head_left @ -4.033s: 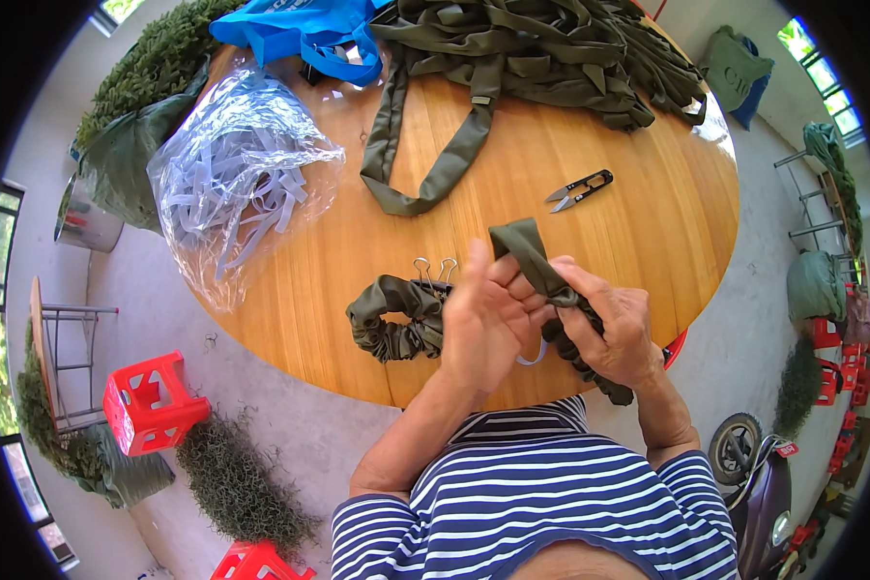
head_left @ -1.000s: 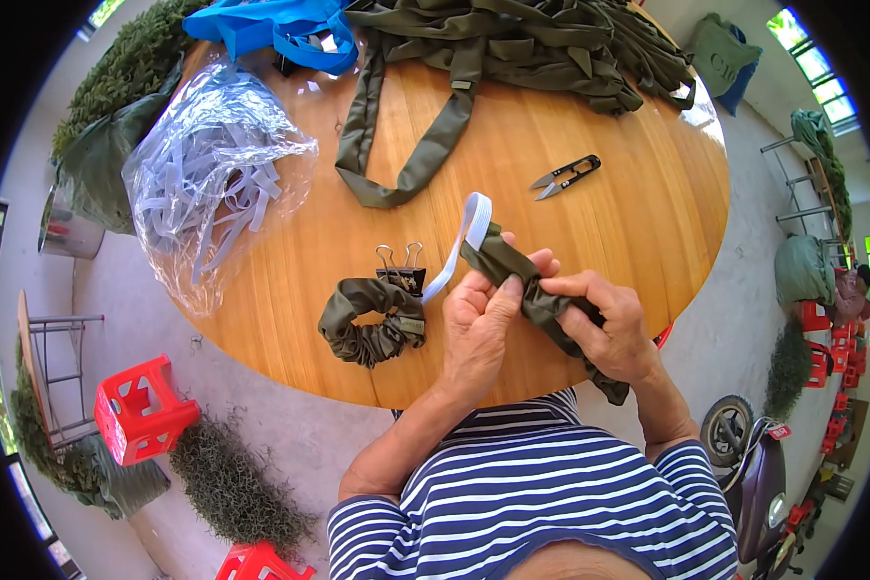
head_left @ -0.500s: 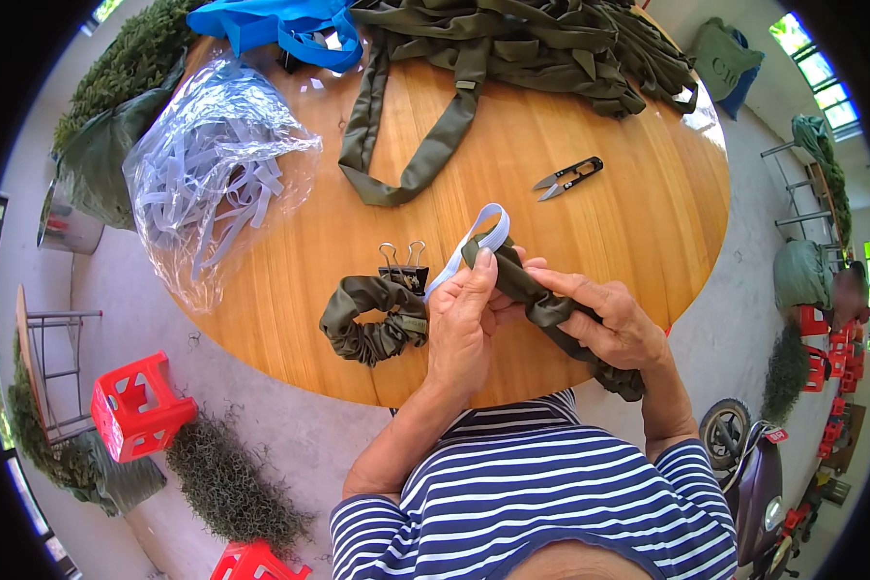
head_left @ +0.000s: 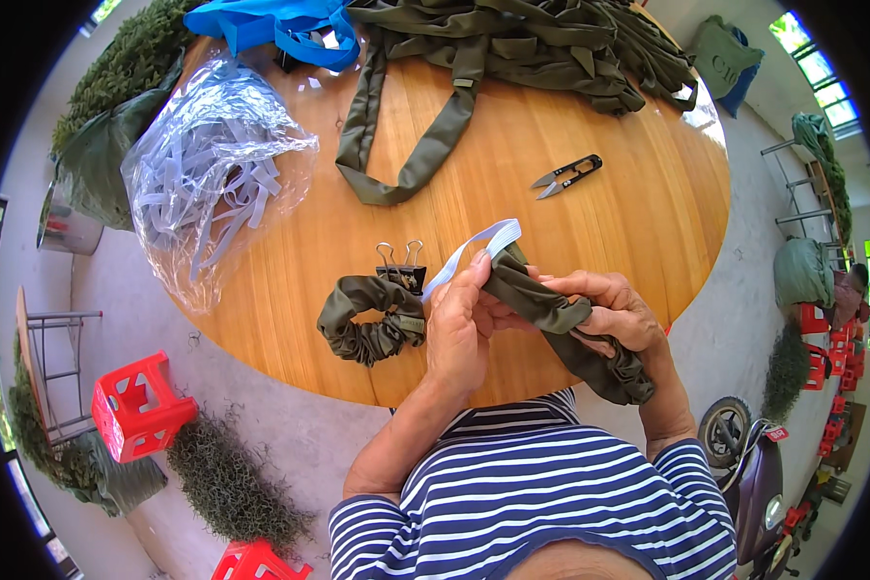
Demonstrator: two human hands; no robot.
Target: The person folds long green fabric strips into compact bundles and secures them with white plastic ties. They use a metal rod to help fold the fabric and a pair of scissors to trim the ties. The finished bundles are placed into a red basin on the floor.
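Note:
Between my hands stretches an olive-green fabric tube [head_left: 541, 304], bunched at its lower right end. A white elastic band [head_left: 476, 244] loops out of its upper left end. My left hand [head_left: 462, 314] pinches the band and the tube's mouth between thumb and fingers. Wrapped round the gathered cloth farther down the tube is my right hand [head_left: 617, 314]. Left of my left hand lies a gathered olive scrunchie [head_left: 343, 324], touching or close to a black binder clip [head_left: 406, 277] with its wire handles up.
Thread snips [head_left: 568, 177] lie beyond my right hand. A clear plastic bag [head_left: 217, 174] of white elastic strips sits at the left. Olive fabric tubes [head_left: 541, 48] are heaped at the far side of the round wooden table [head_left: 512, 145], beside a blue bag [head_left: 271, 24]. A red stool [head_left: 140, 411] stands on the floor.
The tube has slid up around the elastic near my left hand, and more cloth shows between my hands. The elastic loop now leans farther right and lies flatter.

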